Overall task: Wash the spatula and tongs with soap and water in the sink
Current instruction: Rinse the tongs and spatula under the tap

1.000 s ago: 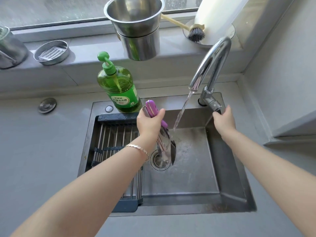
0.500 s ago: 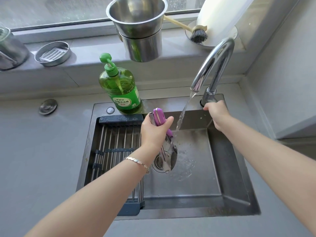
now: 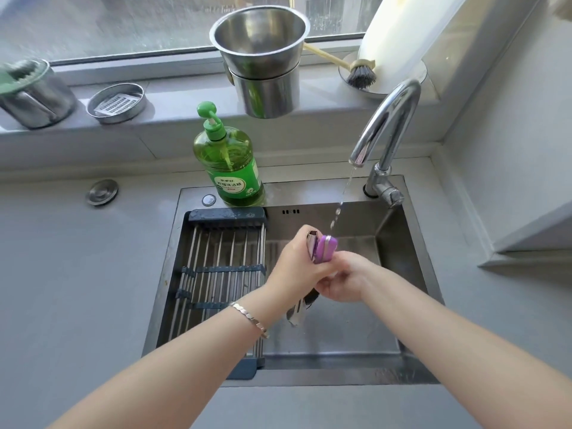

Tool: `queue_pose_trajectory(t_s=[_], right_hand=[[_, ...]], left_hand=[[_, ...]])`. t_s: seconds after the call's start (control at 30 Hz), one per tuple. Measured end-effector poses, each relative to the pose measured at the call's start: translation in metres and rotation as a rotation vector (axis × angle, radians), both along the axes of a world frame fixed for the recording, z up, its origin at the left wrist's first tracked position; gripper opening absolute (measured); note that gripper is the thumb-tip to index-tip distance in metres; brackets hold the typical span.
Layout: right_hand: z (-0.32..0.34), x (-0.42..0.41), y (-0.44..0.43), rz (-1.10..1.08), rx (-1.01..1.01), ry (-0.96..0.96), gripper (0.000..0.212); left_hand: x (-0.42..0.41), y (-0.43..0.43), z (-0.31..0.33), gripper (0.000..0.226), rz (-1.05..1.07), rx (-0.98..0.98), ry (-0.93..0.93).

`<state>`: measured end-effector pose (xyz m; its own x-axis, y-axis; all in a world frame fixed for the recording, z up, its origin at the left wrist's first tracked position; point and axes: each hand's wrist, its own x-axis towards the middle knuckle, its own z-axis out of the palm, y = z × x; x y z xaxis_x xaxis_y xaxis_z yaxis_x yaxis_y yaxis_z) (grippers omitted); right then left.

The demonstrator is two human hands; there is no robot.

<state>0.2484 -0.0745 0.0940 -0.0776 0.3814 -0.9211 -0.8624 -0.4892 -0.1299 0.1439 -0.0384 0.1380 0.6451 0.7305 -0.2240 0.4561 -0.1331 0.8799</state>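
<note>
A grey countertop (image 3: 62,274) fills the lower frame, with a steel sink (image 3: 414,374) sunk into it at centre. A green soap bottle (image 3: 229,162) stands on the sink's back ledge; a round metal cap (image 3: 102,192) lies left. The windowsill (image 3: 173,106) across the top carries a shallow tin (image 3: 116,103) and stacked steel pots (image 3: 263,63).

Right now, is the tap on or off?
Nearly off: only a thin broken trickle falls from the faucet spout into the sink.
</note>
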Motion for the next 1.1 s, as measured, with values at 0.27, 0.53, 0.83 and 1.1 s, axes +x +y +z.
queue_pose_trajectory(t_s=[0.27, 0.53, 0.83, 1.1], right_hand=[[0.007, 0.021, -0.04, 0.3, -0.087, -0.345, 0.016], [-0.003, 0.03, -0.075, 1.206, -0.092, -1.285, 0.038], [-0.018, 0.006, -0.101, 1.535, -0.062, -1.643, 0.059], [-0.025, -0.005, -0.104, 1.506, -0.075, -1.597, 0.06]], left_hand=[[-0.036, 0.018, 0.012, 0.034, -0.052, -0.088, 0.189], [-0.048, 0.022, 0.014, 0.033, -0.038, 0.137, 0.318], [-0.051, 0.017, -0.003, 0.038, 0.017, 0.201, 0.582], [-0.058, 0.033, 0.002, 0.042, -0.006, 0.228, 0.732]])
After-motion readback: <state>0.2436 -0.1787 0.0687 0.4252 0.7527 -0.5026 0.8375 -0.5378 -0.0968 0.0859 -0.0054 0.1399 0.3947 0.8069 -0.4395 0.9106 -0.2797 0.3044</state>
